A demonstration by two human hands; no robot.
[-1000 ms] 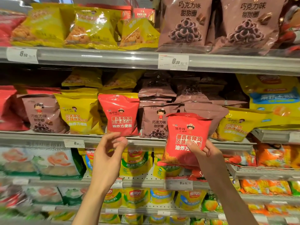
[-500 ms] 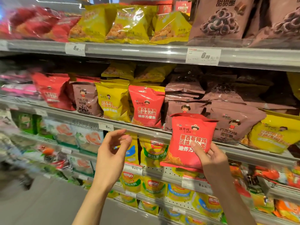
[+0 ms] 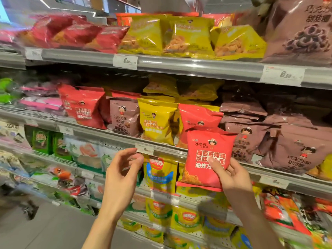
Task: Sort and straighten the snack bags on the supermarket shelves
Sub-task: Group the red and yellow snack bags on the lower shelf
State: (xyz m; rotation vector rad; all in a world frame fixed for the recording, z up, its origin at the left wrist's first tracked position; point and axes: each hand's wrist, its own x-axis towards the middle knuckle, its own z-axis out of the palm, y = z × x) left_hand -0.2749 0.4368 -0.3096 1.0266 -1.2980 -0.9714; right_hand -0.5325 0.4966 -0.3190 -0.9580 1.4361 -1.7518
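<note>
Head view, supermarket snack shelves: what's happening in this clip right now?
A person stands facing stocked snack shelves. The right hand grips a small red plastic snack bag by its lower right corner, holding it up in front of the grey metal middle shelf. A matching red bag stands on that shelf directly behind it, between a yellow bag and brown bags. The left hand hangs empty in front of the shelf edge, fingers loosely curled. The held bag is not yet shelved.

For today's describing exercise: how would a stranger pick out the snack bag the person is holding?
Find the middle shelf, with its row of upright bags. In front of its edge, the right hand grips a red bag. Unlike the matching red shelf bag behind it, it is off the shelf, thumb across its white lettering.
</note>
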